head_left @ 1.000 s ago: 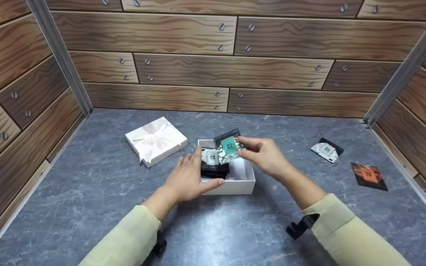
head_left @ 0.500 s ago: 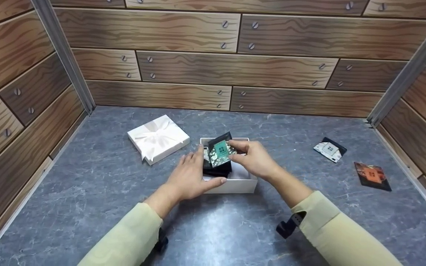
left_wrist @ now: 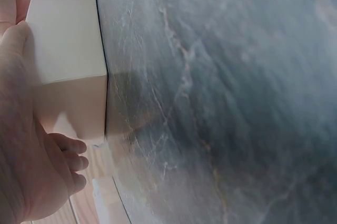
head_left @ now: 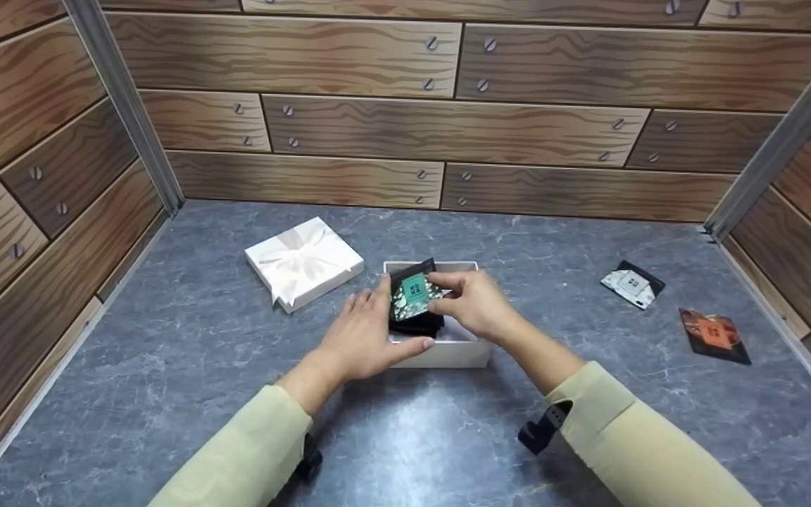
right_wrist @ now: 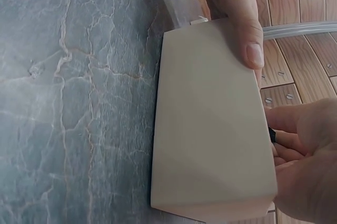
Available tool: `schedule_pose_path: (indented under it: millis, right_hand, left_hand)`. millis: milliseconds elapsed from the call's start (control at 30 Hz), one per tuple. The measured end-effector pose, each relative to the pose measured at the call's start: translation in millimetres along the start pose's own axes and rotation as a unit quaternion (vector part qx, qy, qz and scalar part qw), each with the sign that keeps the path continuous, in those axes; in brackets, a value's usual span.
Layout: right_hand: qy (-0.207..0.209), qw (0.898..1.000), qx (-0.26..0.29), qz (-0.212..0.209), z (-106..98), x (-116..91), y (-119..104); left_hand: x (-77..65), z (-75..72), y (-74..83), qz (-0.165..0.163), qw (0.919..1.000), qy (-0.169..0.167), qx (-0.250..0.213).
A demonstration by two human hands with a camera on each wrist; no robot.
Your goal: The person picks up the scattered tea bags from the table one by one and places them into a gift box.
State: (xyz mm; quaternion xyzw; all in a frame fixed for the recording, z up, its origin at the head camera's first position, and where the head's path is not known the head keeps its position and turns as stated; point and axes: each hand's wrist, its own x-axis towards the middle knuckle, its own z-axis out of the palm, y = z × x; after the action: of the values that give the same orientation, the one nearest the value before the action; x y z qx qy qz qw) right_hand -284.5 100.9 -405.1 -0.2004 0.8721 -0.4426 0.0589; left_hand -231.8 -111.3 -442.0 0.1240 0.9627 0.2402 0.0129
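In the head view a white open-topped box (head_left: 441,355) stands on the table, with a stack of dark packets (head_left: 419,325) in its left part. My right hand (head_left: 479,303) pinches a flat black packet with a green label (head_left: 414,292) between thumb and fingers, just over that stack. My left hand (head_left: 360,334) rests against the box's left side, index finger fairly straight along it and thumb across the front rim. The right wrist view shows the box front (right_wrist: 210,119), which hides the packet.
A white lid with a ribbon bow (head_left: 305,262) lies left of the box. To the right are a black packet with a white label (head_left: 633,284) and one with an orange label (head_left: 714,334). Wood-patterned walls (head_left: 349,127) enclose the grey marbled table.
The right hand has moved left and down with the green-labelled packet, from above the box's middle to over the left stack. The left hand has stayed at the box.
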Motion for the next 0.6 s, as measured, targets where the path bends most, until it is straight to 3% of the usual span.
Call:
schedule_pose_path:
  millis: [600]
  right_hand:
    - [-0.026,0.999,0.033,-0.003,2.5,3.5,3.8]
  left_hand:
    - [-0.1,0.4,0.2,0.005,0.9999,0.009,-0.003]
